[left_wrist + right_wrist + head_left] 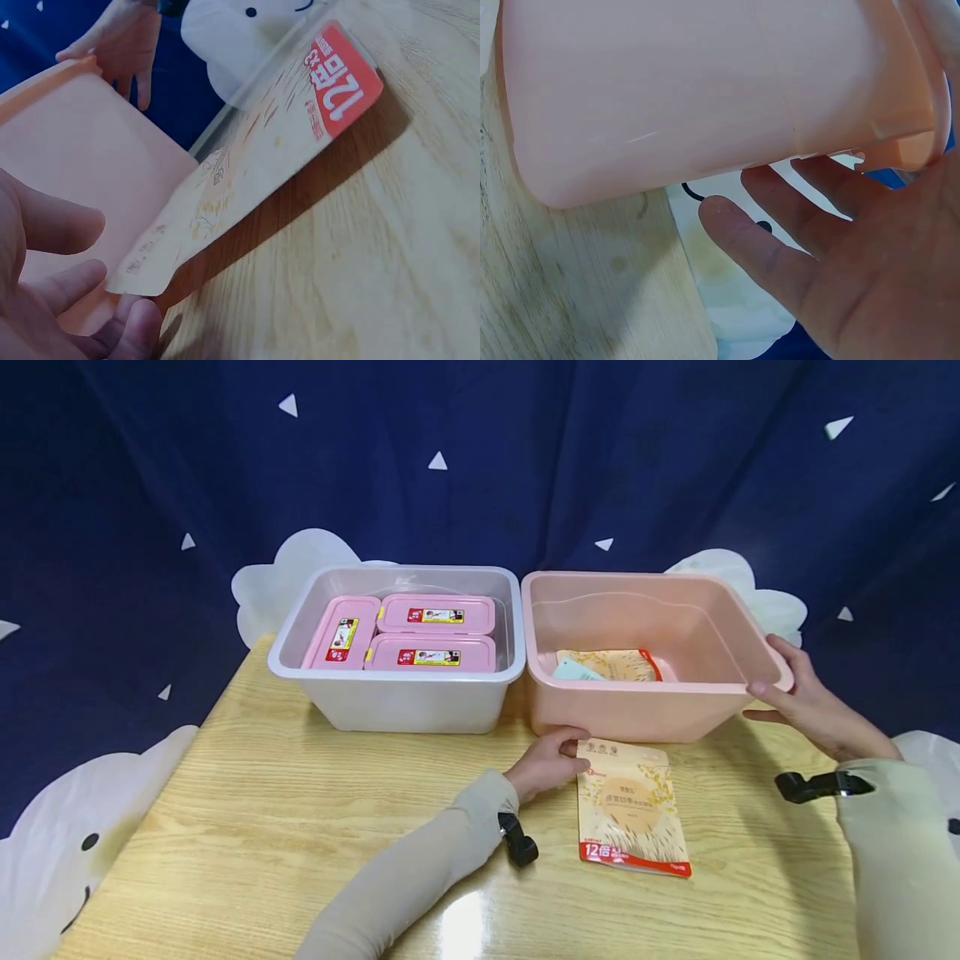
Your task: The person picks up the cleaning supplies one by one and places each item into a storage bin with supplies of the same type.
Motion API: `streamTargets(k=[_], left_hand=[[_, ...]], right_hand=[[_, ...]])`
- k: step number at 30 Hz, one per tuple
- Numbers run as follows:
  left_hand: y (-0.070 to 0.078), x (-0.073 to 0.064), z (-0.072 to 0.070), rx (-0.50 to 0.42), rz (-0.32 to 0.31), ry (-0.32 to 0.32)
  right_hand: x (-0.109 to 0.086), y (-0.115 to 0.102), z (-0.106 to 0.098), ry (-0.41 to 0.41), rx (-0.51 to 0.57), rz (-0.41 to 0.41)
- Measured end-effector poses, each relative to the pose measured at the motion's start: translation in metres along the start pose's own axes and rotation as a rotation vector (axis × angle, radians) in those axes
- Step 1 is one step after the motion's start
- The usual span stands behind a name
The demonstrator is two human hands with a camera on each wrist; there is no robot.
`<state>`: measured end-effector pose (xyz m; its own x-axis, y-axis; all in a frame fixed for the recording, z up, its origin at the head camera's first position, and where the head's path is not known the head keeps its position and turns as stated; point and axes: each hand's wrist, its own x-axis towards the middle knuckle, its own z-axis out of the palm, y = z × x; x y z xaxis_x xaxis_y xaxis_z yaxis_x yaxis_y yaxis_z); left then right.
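A flat cream packet (632, 814) with a red bottom band lies face up on the table in front of the pink bin (645, 714). At its top left corner is my left hand (546, 766), whose fingers pinch the edge; the left wrist view shows the packet (247, 150) tilted with a shadow beneath. My right hand (813, 710) holds the front right corner of the pink bin's rim, thumb over the front and fingers along the outer side. Inside that bin are another cream packet (618, 665) and a pale blue piece (576, 670).
A white bin (405, 706) stands left of the pink one, their rims close together. It holds several pink lidded boxes, including an upright-turned one (318, 647) and two sideways ones. A dark blue curtain (480, 468) hangs behind the wooden table (300, 827).
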<state>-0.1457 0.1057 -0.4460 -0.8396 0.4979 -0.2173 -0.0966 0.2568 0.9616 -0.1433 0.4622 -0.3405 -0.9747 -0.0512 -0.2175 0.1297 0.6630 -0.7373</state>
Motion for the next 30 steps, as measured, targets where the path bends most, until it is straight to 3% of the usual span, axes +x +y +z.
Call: streamTargets(k=[7,12,16,24,27,30], left_hand=[[-0.001,-0.001,0.002,0.061,0.068,0.060],[0.001,-0.005,0.001,0.081,0.068,0.056],[-0.002,-0.006,-0.004,0.106,0.057,-0.014],[-0.011,-0.008,-0.021,0.004,0.004,-0.239],[-0.013,-0.008,-0.022,-0.027,-0.016,-0.285],[-0.014,-0.009,-0.022,0.028,-0.002,-0.289]], right_hand=[[0.002,0.000,-0.001,0.005,0.015,-0.019],[0.001,0.002,0.000,0.005,0.034,-0.029],[0.000,0.005,0.001,0.002,0.038,-0.042],[0.000,0.003,-0.001,0.004,0.028,-0.036],[-0.001,0.004,-0.002,0.003,0.028,-0.040],[0.000,0.004,0.000,0.003,0.024,-0.043]])
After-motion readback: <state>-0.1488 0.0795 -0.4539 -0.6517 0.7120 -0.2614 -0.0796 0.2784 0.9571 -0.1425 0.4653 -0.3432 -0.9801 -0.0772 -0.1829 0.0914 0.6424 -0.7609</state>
